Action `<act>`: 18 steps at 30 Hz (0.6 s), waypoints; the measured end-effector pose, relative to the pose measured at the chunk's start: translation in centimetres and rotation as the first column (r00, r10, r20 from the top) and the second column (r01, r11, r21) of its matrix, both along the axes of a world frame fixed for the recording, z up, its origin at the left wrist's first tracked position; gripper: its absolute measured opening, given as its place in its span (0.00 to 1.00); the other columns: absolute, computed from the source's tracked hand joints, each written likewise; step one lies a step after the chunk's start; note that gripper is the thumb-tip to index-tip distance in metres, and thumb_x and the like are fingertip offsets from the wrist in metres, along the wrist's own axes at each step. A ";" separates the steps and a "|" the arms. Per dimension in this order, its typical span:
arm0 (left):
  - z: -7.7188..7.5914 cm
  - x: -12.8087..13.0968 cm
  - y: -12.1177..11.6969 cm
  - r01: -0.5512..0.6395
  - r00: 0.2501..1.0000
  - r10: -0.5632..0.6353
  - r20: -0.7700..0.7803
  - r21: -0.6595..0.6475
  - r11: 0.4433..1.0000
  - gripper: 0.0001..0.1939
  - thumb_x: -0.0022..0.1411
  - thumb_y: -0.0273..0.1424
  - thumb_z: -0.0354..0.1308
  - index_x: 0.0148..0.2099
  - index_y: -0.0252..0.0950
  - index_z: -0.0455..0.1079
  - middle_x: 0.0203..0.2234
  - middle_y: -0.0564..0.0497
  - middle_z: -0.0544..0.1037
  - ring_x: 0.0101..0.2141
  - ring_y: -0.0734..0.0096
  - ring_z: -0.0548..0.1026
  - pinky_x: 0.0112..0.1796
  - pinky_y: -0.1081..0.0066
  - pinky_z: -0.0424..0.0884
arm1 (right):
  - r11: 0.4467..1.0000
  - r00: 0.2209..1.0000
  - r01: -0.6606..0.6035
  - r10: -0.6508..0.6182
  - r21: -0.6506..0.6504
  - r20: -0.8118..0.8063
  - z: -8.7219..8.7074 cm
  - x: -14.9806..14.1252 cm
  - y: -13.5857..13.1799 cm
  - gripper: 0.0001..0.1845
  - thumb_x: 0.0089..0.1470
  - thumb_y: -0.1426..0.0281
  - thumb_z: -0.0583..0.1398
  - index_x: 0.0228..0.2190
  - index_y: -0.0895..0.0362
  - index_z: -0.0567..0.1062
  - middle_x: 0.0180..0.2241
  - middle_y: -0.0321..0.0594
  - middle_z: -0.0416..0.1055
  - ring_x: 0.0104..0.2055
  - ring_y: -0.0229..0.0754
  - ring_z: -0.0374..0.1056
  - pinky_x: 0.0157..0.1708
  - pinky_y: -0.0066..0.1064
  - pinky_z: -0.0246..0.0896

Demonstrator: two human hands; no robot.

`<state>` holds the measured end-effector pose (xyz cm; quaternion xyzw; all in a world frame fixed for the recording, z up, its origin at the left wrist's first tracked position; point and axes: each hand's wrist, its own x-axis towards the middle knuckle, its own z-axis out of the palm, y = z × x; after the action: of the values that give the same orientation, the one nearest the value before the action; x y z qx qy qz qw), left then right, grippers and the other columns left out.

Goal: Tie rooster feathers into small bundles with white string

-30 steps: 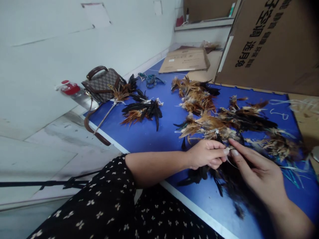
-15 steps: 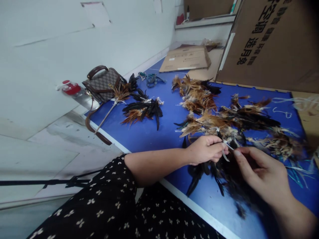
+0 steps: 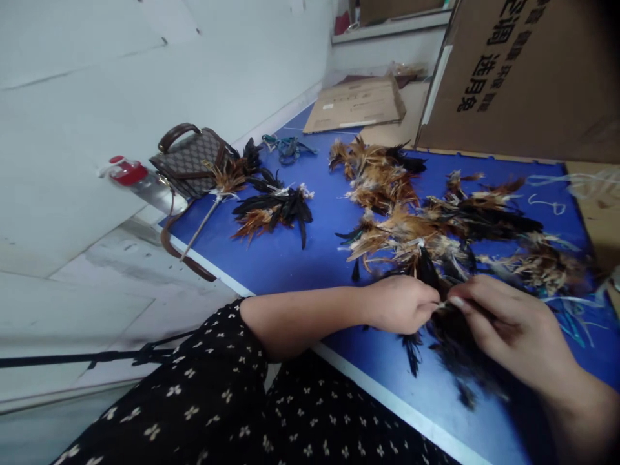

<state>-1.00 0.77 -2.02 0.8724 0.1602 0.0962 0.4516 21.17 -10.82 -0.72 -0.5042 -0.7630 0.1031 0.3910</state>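
The right hand's [image 3: 520, 332] fingers [image 3: 458, 302] pinch a thin pale strip [image 3: 442, 304] just on the near side of the tawny feather pile [image 3: 400, 226]; the left hand's [image 3: 400, 302] are curled shut on it too. The strip looks light and limp, best held near its ends. Nearer than the pile, dark feathers [image 3: 411, 354] over the table [image 3: 378, 365] look soft, easily crushed.
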 end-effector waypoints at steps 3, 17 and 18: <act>0.4 -0.2 0.3 0.146 0.980 -0.153 0.130 0.059 0.988 0.08 0.79 0.29 0.61 0.45 0.37 0.80 0.42 0.43 0.88 0.43 0.63 0.84 0.51 0.65 0.79 | 0.992 0.995 -0.001 -0.012 -0.128 -0.098 0.3 0.6 0.2 0.20 0.82 0.57 0.63 0.37 0.51 0.85 0.34 0.40 0.82 0.33 0.42 0.79 0.36 0.30 0.72; 1.8 -0.6 0.3 0.141 0.981 -0.070 -0.180 0.422 0.896 0.14 0.85 0.30 0.53 0.57 0.35 0.81 0.52 0.39 0.88 0.46 0.57 0.86 0.42 0.62 0.76 | 0.994 0.994 0.094 -0.097 -0.050 -0.058 0.4 0.3 -0.1 0.18 0.79 0.55 0.65 0.38 0.50 0.85 0.34 0.42 0.82 0.33 0.44 0.78 0.35 0.33 0.72; 2.0 -0.6 0.3 0.163 0.977 -0.084 -0.197 0.430 0.888 0.14 0.85 0.30 0.53 0.59 0.36 0.81 0.53 0.40 0.88 0.47 0.58 0.86 0.41 0.63 0.75 | 0.994 0.993 0.097 -0.100 -0.056 -0.062 0.2 0.4 0.0 0.17 0.79 0.55 0.66 0.38 0.50 0.85 0.35 0.42 0.82 0.34 0.44 0.79 0.36 0.34 0.73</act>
<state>-1.65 1.06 0.01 0.9658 0.1168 0.0249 0.2302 21.55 -10.82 -0.52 -0.5478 -0.7212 0.1201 0.4066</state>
